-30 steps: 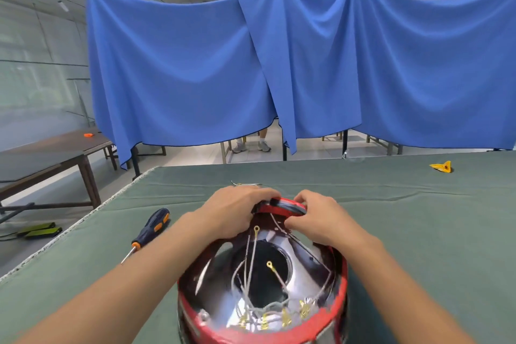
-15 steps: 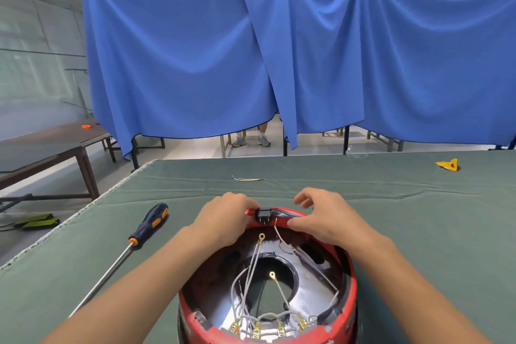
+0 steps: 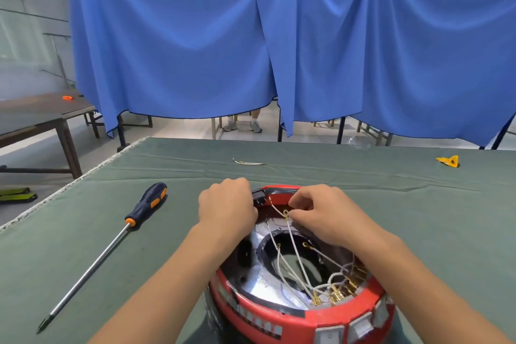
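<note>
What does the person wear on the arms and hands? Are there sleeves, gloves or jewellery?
Nothing. The left hand and right hand are bare, without visible gloves or rings. The left forearm and right forearm are bare to the picture's edge: no sleeve, watch or bracelet shows.

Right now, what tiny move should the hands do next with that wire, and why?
Probably the right hand should carry the gold ring terminal the short way left to the black part on the rim of the red housing. The right hand pinches the wire at that terminal, the left hand grips the black part, and the two sit close but apart.
</note>
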A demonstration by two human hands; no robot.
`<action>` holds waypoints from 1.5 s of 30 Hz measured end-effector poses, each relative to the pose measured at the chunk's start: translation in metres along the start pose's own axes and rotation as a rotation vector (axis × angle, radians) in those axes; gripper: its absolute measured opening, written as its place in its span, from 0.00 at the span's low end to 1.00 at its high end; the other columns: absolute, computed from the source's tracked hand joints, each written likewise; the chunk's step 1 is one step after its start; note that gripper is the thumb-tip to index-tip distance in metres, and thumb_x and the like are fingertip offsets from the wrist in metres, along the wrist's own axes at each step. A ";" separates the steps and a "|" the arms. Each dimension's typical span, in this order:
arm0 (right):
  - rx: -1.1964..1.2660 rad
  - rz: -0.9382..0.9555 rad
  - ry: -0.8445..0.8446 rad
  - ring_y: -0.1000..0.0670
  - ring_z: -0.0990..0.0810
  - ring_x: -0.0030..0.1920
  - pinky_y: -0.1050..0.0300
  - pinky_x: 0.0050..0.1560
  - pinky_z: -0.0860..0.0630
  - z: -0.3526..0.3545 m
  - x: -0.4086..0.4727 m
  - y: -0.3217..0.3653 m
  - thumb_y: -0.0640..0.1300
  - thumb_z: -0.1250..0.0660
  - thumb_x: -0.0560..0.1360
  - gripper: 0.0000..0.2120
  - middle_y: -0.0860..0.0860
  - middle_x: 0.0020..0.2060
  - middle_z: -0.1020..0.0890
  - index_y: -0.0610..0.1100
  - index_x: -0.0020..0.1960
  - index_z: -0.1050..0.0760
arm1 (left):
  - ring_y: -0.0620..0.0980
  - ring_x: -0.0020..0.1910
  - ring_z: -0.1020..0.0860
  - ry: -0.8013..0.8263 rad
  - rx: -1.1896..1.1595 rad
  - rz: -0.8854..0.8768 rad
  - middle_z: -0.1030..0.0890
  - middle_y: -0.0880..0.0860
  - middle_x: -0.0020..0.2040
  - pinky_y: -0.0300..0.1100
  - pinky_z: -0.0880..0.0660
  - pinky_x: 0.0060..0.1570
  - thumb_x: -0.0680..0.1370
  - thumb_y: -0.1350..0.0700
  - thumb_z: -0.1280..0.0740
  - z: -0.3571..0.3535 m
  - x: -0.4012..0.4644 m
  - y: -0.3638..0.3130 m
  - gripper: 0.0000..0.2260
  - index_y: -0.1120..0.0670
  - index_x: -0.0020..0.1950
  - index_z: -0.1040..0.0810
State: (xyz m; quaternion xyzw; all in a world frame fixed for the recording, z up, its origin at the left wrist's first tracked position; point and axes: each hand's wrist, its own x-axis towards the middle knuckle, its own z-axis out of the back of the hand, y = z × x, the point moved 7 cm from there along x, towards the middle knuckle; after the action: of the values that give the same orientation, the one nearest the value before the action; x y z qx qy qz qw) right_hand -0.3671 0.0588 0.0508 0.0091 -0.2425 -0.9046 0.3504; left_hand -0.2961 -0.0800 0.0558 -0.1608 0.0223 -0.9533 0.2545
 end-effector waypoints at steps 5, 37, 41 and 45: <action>0.076 0.015 0.072 0.54 0.22 0.51 0.58 0.54 0.27 -0.001 0.007 0.008 0.47 0.34 0.75 0.07 0.56 0.47 0.18 0.51 0.52 0.19 | 0.59 0.46 0.25 0.032 -0.144 0.018 0.21 0.55 0.50 0.43 0.36 0.40 0.74 0.58 0.39 -0.002 -0.002 0.003 0.08 0.53 0.51 0.24; 0.101 0.141 -0.041 0.55 0.27 0.31 0.57 0.37 0.30 -0.004 0.009 0.033 0.50 0.33 0.76 0.13 0.54 0.27 0.22 0.53 0.32 0.24 | 0.57 0.53 0.23 0.086 -0.391 -0.017 0.19 0.53 0.53 0.43 0.34 0.41 0.75 0.60 0.38 0.005 -0.007 0.003 0.15 0.45 0.57 0.21; -0.055 0.141 0.012 0.51 0.25 0.35 0.55 0.41 0.29 -0.014 0.011 0.035 0.48 0.36 0.78 0.13 0.54 0.30 0.23 0.51 0.34 0.26 | 0.57 0.58 0.24 0.113 -0.443 -0.001 0.21 0.53 0.58 0.43 0.32 0.46 0.76 0.59 0.38 0.001 -0.004 0.007 0.18 0.42 0.62 0.22; -0.146 0.188 -0.009 0.50 0.26 0.38 0.54 0.40 0.31 -0.025 0.009 0.039 0.47 0.38 0.79 0.10 0.55 0.32 0.24 0.48 0.40 0.24 | 0.55 0.59 0.25 0.154 -0.471 -0.027 0.21 0.51 0.60 0.42 0.32 0.46 0.75 0.60 0.39 -0.002 0.000 0.010 0.20 0.41 0.62 0.23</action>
State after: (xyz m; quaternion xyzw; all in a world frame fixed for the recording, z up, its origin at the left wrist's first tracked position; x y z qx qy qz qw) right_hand -0.3444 0.0175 0.0476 -0.0431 -0.1773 -0.8830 0.4325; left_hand -0.2918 -0.0887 0.0524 -0.1428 0.2612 -0.9346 0.1947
